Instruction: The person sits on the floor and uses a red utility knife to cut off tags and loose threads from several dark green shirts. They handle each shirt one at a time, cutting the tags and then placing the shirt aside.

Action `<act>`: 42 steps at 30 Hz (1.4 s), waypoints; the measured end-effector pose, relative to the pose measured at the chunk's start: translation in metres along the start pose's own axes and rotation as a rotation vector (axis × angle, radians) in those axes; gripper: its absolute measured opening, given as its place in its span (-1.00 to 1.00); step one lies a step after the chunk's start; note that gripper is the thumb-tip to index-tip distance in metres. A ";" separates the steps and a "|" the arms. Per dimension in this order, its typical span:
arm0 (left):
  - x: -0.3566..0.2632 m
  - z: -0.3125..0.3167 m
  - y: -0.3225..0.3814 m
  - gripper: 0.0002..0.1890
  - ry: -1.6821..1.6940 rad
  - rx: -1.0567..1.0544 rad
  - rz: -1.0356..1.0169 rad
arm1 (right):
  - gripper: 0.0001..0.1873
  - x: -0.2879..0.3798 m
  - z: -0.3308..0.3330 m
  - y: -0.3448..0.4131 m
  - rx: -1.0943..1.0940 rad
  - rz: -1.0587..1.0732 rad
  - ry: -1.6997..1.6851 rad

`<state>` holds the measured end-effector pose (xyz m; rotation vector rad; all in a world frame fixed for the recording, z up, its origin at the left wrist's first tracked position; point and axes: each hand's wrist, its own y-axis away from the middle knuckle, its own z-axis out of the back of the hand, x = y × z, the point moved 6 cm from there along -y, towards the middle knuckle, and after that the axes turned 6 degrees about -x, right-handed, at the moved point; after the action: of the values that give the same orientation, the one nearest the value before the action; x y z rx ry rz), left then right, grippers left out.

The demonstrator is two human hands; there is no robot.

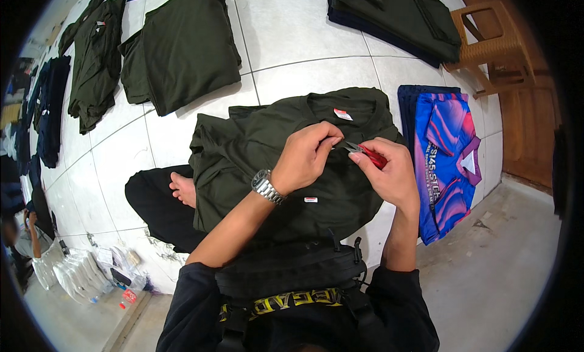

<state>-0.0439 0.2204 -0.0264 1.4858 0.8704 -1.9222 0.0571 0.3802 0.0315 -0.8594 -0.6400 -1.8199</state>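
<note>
A dark green T-shirt (pixel 255 146) lies spread across my lap, with its neckline turned away from me and a red-and-white label (pixel 343 114) inside the collar. My left hand (pixel 310 153) pinches a small bit of it just below the neckline, thumb against forefinger; any thread there is too fine to make out. In my right hand (pixel 388 167) is a pair of red-handled thread snips (pixel 373 157). Their metal blades point left, close to my left fingertips. A second small label (pixel 311 199) shows lower on the green cloth.
Folded dark green garments (pixel 187 46) lie on the white tiled floor ahead, and another stack (pixel 397 19) is at upper right beside a brown plastic stool (pixel 495 46). A blue-pink jersey (pixel 449 165) rests on dark garments at right. Another person (pixel 32 238) sits at far left.
</note>
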 end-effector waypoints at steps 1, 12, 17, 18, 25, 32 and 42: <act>-0.003 0.001 0.001 -0.88 -0.005 -0.005 -0.028 | -0.74 0.003 -0.001 -0.001 0.014 -0.008 0.042; -0.006 0.003 0.006 -0.88 -0.052 0.018 -0.114 | -0.76 0.011 -0.008 -0.008 0.111 0.039 0.110; 0.001 0.001 0.009 -0.89 -0.072 0.045 -0.079 | -0.70 0.003 -0.010 -0.010 0.164 -0.013 0.097; 0.003 0.001 0.010 -0.89 -0.045 0.046 -0.040 | -0.72 0.002 -0.011 -0.010 0.172 -0.005 0.078; 0.002 0.044 0.022 -0.88 0.022 -0.166 -0.027 | -0.76 -0.020 -0.009 -0.013 0.091 -0.104 -0.028; 0.050 0.290 0.200 -0.80 -0.499 -0.909 0.205 | -0.82 -0.027 0.004 -0.021 -0.066 0.100 -0.084; 0.068 0.393 0.436 -0.80 -1.219 -0.562 0.827 | -0.83 -0.052 -0.020 -0.030 0.126 -0.105 -0.084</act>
<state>0.0286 -0.3627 -0.0914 0.1042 0.1118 -1.3471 0.0373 0.4052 -0.0232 -0.8345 -0.8589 -1.8230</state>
